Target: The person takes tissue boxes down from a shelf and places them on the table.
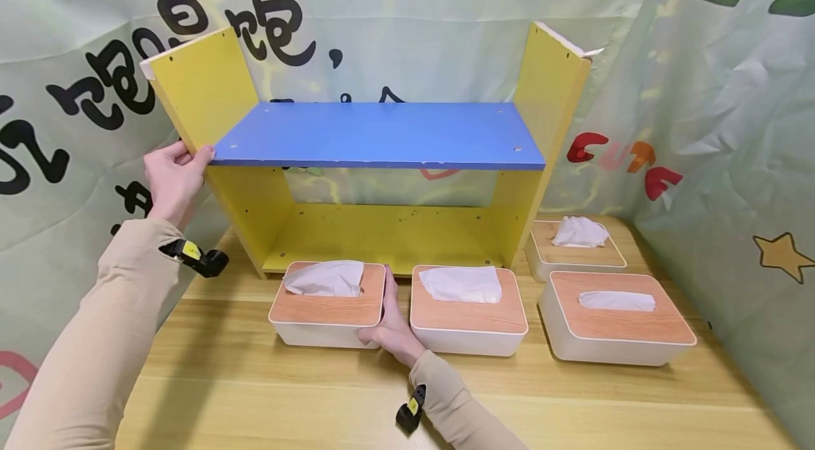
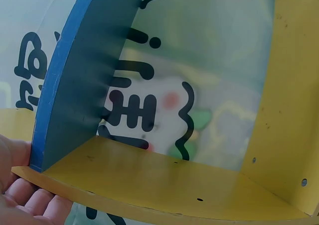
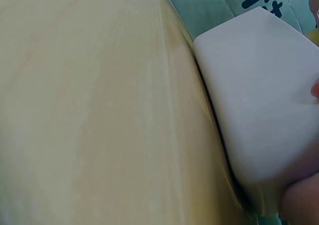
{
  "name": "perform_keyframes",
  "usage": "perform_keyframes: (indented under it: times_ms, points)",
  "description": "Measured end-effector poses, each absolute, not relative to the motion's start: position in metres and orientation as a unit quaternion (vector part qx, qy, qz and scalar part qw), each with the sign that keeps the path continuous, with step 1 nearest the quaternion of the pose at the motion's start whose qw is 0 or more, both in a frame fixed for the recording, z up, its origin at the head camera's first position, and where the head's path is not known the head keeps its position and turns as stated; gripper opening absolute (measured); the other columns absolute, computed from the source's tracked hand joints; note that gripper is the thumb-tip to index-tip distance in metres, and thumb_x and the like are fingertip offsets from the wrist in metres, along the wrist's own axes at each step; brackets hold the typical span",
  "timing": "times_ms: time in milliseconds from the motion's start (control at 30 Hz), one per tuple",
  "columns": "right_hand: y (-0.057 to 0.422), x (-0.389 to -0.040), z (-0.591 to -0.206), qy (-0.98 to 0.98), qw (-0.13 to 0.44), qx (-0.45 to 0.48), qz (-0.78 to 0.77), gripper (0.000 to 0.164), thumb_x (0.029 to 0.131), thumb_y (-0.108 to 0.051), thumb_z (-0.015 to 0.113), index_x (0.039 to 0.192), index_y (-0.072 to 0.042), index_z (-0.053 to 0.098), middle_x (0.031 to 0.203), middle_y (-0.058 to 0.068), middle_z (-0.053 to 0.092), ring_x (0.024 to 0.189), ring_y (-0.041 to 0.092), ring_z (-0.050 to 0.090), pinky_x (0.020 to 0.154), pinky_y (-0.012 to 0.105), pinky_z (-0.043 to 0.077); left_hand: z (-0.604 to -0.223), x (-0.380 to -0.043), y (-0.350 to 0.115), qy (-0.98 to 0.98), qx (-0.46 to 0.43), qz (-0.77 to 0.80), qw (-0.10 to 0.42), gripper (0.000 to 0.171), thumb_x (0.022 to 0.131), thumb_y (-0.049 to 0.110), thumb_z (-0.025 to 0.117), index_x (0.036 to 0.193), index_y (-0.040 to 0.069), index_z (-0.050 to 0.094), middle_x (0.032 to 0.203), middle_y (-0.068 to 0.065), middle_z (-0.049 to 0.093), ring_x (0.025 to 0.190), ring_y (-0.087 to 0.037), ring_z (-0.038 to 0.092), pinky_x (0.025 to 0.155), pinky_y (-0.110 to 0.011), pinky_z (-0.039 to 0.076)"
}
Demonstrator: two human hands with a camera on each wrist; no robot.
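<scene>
A yellow shelf unit (image 1: pixel 382 231) with a blue middle board (image 1: pixel 382 135) stands upright at the back of the table. My left hand (image 1: pixel 175 177) grips the front edge of its left side panel. In the left wrist view the thumb lies by the blue board's end, with the curled fingers (image 2: pixel 37 202) outside the panel. Just in front of the shelf, my right hand (image 1: pixel 395 330) holds the right end of a white tissue box (image 1: pixel 325 335) with a wood-look lid. Its thumb is on the front face and its fingers run along the side.
A second tissue box (image 1: pixel 471 344) sits close to the right of my right hand. Two more, a front one (image 1: pixel 617 351) and a rear one (image 1: pixel 541 252), stand at the right of the wooden table (image 1: pixel 305 400). Printed cloth (image 1: pixel 414 4) hangs behind.
</scene>
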State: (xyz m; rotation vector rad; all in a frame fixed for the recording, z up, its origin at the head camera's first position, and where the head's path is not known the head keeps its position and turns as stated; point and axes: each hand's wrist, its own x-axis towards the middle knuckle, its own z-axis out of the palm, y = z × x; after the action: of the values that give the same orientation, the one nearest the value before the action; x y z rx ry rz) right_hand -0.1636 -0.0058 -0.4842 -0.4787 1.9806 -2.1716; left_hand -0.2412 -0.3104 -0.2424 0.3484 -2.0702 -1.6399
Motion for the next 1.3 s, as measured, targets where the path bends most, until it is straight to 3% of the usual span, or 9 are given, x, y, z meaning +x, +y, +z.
perform_keyframes:
  times_ms: [467,833,1300]
  points:
    - [-0.0053,-0.1641,-0.4859,0.662,0.084,-0.159,-0.728,0.13,0.058,0.015,0.062,0.161,-0.014,-0.012,0.168,0.013,0.005,0.144,0.029,0.027,0.117,0.035,0.023,-0.2422,-0.2412,-0.3097,-0.725,0.109,-0.638,0.236,0.053,0.093,0.012,0.068,0.14,-0.007,0.053,0.06,0.028,0.064,0.065,0.011,0.061,0.059,-0.006,0.048]
    - [-0.005,-0.164,-0.4851,0.665,0.083,-0.156,-0.725,0.13,0.058,0.014,0.063,0.161,-0.014,-0.012,0.168,0.014,0.004,0.144,0.03,0.027,0.119,0.038,0.022,-0.2417,-0.2407,-0.3088,-0.731,0.126,-0.629,0.232,0.052,0.094,0.014,0.067,0.141,-0.004,0.054,0.059,0.031,0.062,0.065,0.012,0.061,0.061,-0.006,0.049]
    - [-0.0053,-0.1614,-0.4842,0.674,0.073,-0.16,-0.718,0.132,0.057,0.013,0.066,0.161,-0.011,-0.012,0.169,0.017,-0.003,0.151,0.035,0.018,0.123,0.053,0.01,-0.2415,-0.2404,-0.3099,-0.74,0.129,-0.618,0.231,0.053,0.094,0.016,0.068,0.141,-0.003,0.054,0.059,0.031,0.061,0.064,0.012,0.06,0.059,-0.007,0.047]
